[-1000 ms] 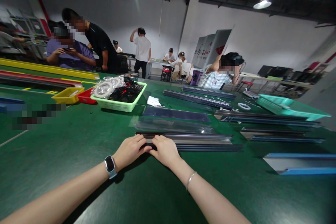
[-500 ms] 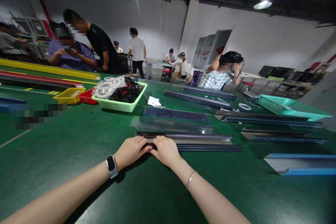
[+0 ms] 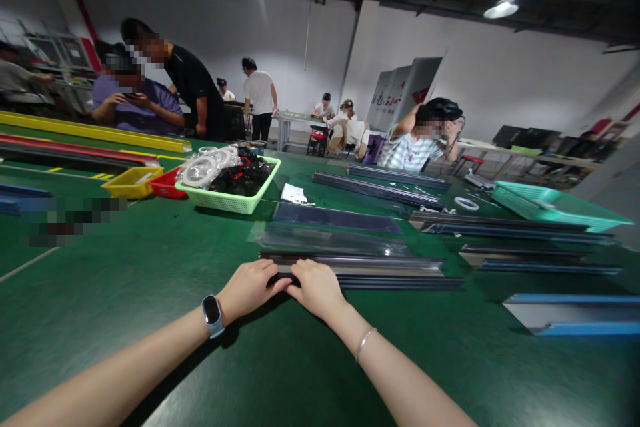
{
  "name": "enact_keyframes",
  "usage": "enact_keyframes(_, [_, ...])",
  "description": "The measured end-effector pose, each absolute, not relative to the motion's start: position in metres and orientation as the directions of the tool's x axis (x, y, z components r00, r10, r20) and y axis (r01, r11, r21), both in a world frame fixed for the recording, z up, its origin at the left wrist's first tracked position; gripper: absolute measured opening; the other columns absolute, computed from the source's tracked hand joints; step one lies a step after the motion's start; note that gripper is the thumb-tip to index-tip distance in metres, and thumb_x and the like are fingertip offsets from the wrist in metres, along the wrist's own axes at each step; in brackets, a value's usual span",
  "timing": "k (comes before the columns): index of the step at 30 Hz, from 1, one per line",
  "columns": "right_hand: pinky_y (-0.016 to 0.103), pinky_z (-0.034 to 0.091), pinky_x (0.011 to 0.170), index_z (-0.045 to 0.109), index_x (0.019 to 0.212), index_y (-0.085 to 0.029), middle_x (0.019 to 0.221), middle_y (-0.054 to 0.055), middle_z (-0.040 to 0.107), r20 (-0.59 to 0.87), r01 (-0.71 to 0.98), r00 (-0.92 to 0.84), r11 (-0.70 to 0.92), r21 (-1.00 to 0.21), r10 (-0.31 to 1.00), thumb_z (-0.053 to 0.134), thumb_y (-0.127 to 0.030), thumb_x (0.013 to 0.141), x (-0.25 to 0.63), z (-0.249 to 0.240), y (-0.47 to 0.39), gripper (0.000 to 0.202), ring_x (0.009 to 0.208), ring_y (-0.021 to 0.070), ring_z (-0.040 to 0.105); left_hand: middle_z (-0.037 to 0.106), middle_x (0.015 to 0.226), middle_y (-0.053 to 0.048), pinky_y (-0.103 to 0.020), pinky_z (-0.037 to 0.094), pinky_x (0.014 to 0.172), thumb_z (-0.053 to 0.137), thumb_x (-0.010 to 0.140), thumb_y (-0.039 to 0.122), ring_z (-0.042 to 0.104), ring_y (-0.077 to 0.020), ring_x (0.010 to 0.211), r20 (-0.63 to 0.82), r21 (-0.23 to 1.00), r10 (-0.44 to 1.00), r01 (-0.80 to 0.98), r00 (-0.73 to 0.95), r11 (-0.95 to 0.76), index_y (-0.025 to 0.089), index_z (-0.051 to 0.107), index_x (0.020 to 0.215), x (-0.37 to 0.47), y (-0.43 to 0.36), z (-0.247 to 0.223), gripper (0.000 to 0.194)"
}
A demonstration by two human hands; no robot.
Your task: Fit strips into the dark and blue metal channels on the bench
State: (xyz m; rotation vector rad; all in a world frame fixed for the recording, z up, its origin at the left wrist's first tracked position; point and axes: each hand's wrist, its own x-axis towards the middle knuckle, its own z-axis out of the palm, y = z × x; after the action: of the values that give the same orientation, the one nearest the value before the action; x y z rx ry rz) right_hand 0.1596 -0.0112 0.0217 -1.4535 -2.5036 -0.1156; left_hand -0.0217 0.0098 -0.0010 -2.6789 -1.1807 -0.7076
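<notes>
A long dark channel profile (image 3: 390,265) lies across the green table in front of me, with two raised rails and a lighter inside. My left hand (image 3: 253,285) grips it at its left end, fingers reaching over the far rail and thumb at the near side. Close beside it, my right hand (image 3: 316,285) is closed on the same profile, the two thumbs almost touching. The fingertips are partly hidden behind the profile. Just beyond it lie a clear plastic strip (image 3: 333,239) and a dark flat strip (image 3: 340,217).
A light green basket (image 3: 235,203) with taped rolls and black parts stands beyond my left hand. More profiles lie to the right, including a blue-edged one (image 3: 575,313). A turquoise basket (image 3: 560,203) is at the far right. A person in a striped shirt (image 3: 407,153) sits across the table.
Both hands and the profile stay practically in place. In the background, a standing person in a white shirt has leaned slightly to the left.
</notes>
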Motion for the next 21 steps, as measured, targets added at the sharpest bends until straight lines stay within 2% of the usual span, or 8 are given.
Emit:
enact_keyframes(9, [0.029, 0.041, 0.069, 0.058, 0.084, -0.018, 0.085, 0.004, 0.061, 0.254, 0.869, -0.474, 0.495, -0.021, 0.843, 0.055, -0.04, 0.082, 0.1587, 0.021, -0.011, 0.022, 0.083, 0.019, 0.055, 0.06, 0.076, -0.003, -0.028, 0.044, 0.063, 0.042, 0.09, 0.041, 0.057, -0.0164, 0.071, 0.417, 0.054, 0.67, 0.719, 0.614, -0.692, 0.017, 0.055, 0.074, -0.0218, 0.0089, 0.0016, 0.031])
enact_keyframes(21, [0.029, 0.041, 0.07, 0.058, 0.085, -0.017, 0.085, 0.004, 0.061, 0.256, 0.865, -0.476, 0.5, -0.035, 0.841, 0.054, -0.04, 0.083, 0.1589, 0.0189, -0.0101, 0.023, 0.083, 0.0197, 0.056, 0.062, 0.076, -0.004, -0.028, 0.044, 0.063, 0.042, 0.09, 0.04, 0.058, -0.0172, 0.071, 0.436, -0.007, 0.638, 0.712, 0.634, -0.702, 0.017, 0.054, 0.075, -0.0224, 0.0092, 0.0015, 0.03])
